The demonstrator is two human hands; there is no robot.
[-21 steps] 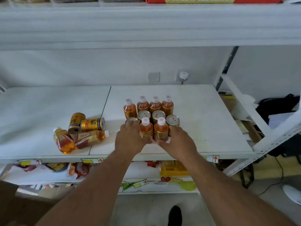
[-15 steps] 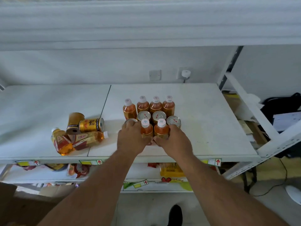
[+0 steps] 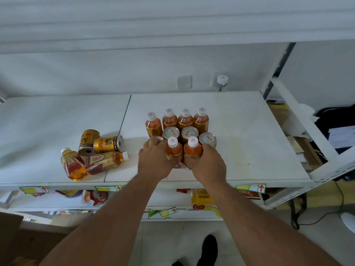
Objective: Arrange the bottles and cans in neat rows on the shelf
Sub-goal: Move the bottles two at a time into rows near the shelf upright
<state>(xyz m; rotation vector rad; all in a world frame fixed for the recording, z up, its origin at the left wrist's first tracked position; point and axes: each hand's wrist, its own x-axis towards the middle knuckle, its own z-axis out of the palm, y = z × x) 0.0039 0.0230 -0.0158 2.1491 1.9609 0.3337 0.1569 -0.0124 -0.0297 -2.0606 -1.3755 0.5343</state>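
On the white shelf [image 3: 249, 150] stands a block of drinks: a back row of several orange bottles [image 3: 185, 120], a middle row of gold cans [image 3: 190, 133], and two front bottles. My left hand [image 3: 155, 160] grips the left front bottle [image 3: 173, 148], its fingers also against a can [image 3: 156, 138] behind. My right hand [image 3: 206, 163] grips the right front bottle [image 3: 192, 147]. To the left lies a loose heap: two gold cans [image 3: 107, 144] on their sides and two toppled bottles [image 3: 75, 167].
A shelf board above overhangs the work area. Wall sockets [image 3: 219, 80] sit behind the block. A lower shelf [image 3: 172, 212] holds packets. The shelf frame's diagonal brace [image 3: 307, 129] is at the right, with clutter beyond it. A cardboard box [image 3: 9, 233] is at lower left.
Both hands have closed in a little on the two front bottles, nudging them toward the can row. The heap on the left has not moved.
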